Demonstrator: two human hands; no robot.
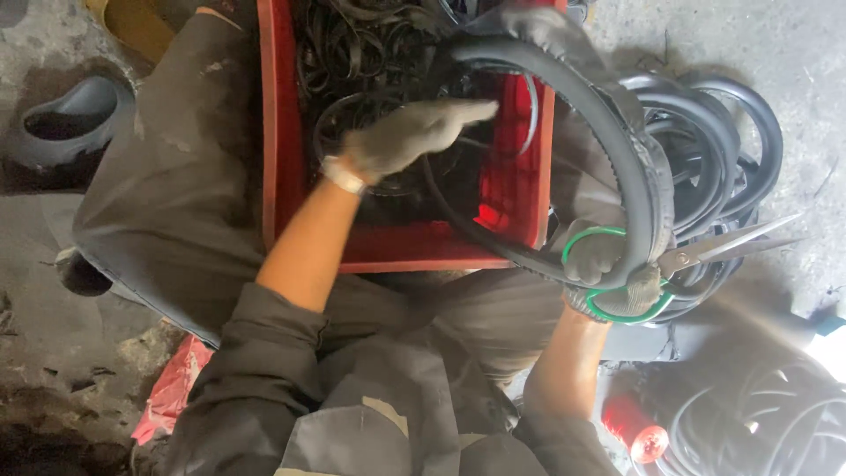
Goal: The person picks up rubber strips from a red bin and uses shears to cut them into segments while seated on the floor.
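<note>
My left hand, in a grey work glove, hovers over the red crate with its fingers stretched out flat and nothing in it. My right hand, also gloved, is closed through the green handles of a pair of scissors whose metal blades point right. A black rubber tube arcs from the crate's top over to that right hand and touches it. Thin black rubber strips fill the crate.
A pile of black rubber tubes lies on the concrete to the right of the crate. More black coils and a red object sit at the lower right. A grey rubber boot stands at the left, red plastic at the lower left.
</note>
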